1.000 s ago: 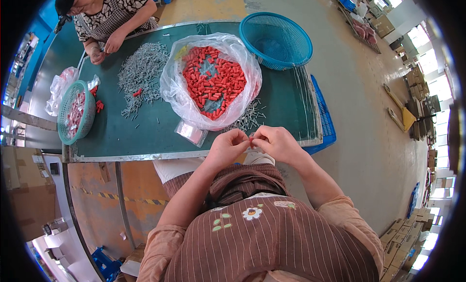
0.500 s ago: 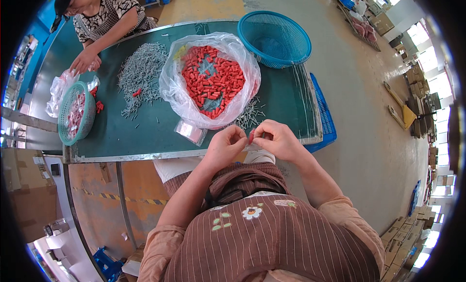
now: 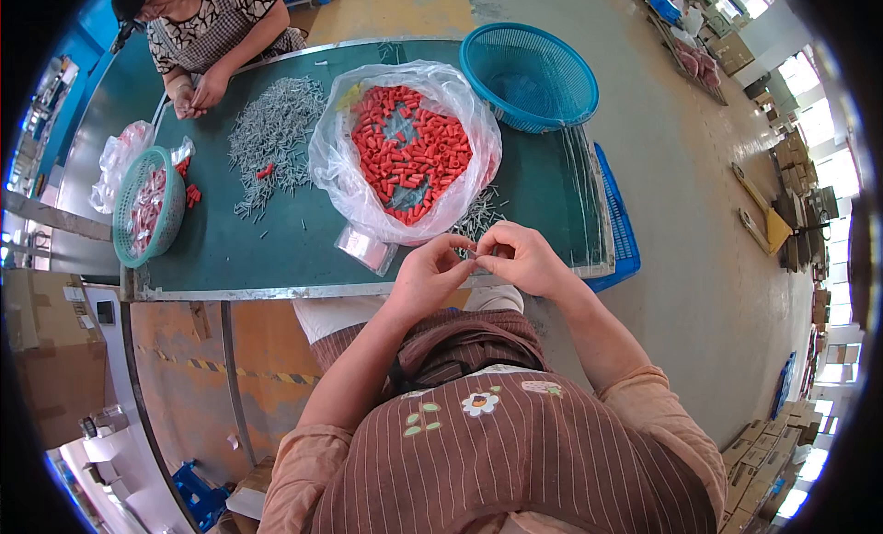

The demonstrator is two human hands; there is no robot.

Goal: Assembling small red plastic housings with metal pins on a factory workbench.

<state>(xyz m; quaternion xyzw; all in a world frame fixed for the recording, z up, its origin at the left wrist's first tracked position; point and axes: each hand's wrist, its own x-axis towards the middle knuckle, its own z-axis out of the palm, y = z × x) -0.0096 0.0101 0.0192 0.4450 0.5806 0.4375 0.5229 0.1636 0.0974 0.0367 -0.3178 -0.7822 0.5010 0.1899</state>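
Note:
My left hand and my right hand meet fingertip to fingertip just over the table's near edge. Both are closed in a pinch, and the small thing between them is mostly hidden by the fingers. Right beyond them lies a small heap of grey metal screws. A clear plastic bag, its mouth spread wide, holds many short red plastic plugs. Against the bag's near side rests a small clear packet.
A larger screw pile lies left of the bag on the green table. A blue basket stands at the far right corner, and a pale green basket with red-and-clear packets at the left. Across the table a co-worker's hands are together.
The red plug seen between my fingertips is no longer visible there; my hands stay together in nearly the same place. The co-worker's hands have moved right, away from the clear bags by the green basket.

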